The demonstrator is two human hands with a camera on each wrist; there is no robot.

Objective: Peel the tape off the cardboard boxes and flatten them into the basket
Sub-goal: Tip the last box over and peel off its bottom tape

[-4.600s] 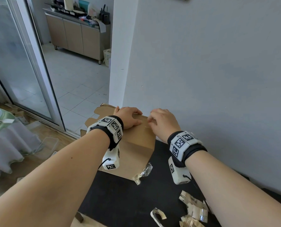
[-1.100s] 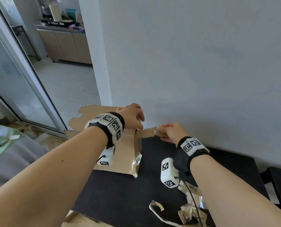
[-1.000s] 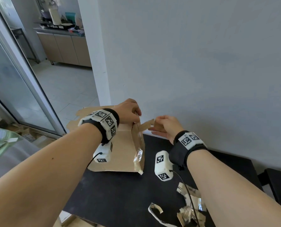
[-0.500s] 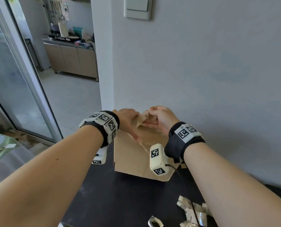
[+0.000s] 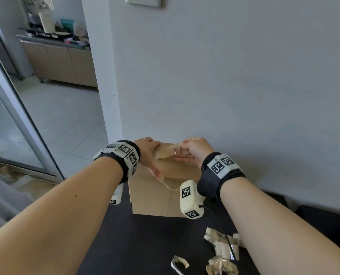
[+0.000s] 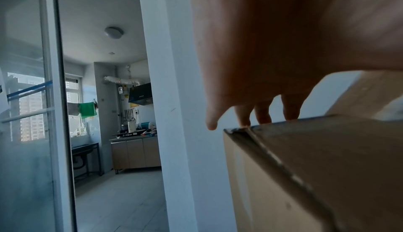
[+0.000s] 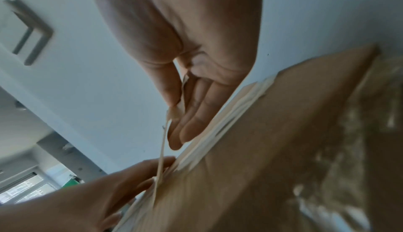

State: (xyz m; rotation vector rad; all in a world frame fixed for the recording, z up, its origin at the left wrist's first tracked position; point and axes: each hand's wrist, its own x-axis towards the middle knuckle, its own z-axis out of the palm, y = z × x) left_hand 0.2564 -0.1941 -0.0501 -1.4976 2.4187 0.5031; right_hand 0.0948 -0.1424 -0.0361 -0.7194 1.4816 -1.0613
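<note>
A brown cardboard box stands upright on the black table, close against the wall. My left hand grips its top left edge, fingers hooked over the rim and thumb down the front face. My right hand pinches a tan tape strip between thumb and forefinger above the top edge. In the right wrist view the tape strip runs taut from the pinch down to the box, beside my left hand. The basket is out of sight.
Crumpled tape scraps and a curled strip lie on the table near my right forearm. The grey wall is right behind the box. A doorway at the left opens onto a tiled kitchen floor.
The box has been turned from lying with its flaps to the left to standing with a broad face toward me. My right hand kept its pinch on the tape and drew it up over the top edge.
</note>
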